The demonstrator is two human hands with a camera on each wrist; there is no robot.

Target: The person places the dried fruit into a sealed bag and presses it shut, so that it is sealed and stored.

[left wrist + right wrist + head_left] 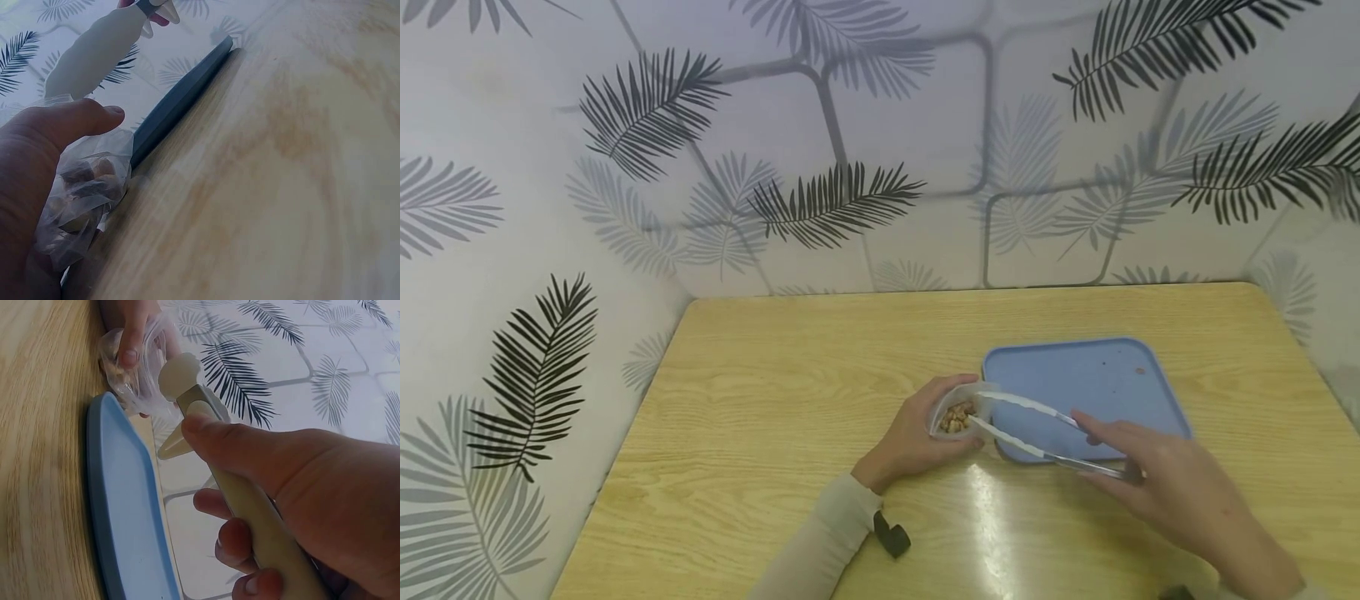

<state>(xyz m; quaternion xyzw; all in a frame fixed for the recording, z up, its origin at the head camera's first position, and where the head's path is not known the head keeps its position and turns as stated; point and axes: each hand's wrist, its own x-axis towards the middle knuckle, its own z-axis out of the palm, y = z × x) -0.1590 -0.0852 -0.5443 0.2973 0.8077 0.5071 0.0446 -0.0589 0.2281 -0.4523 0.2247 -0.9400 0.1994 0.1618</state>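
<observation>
My left hand grips a clear plastic bag around its sides, its mouth facing the tray. Brown, lumpy pieces that look like nuts lie inside it. Metal tongs with pale grips and whitish tips are held by my right hand, with the thumb on one arm and fingers curled around the other in the right wrist view. The tongs' two arms stand apart, and their tips reach the bag's mouth. Whether they touch any nuts is hard to tell.
A blue rectangular tray lies under the tongs, right of the bag, with a few small crumbs on it. The wooden table extends around it. Behind stands a wall with a leaf pattern.
</observation>
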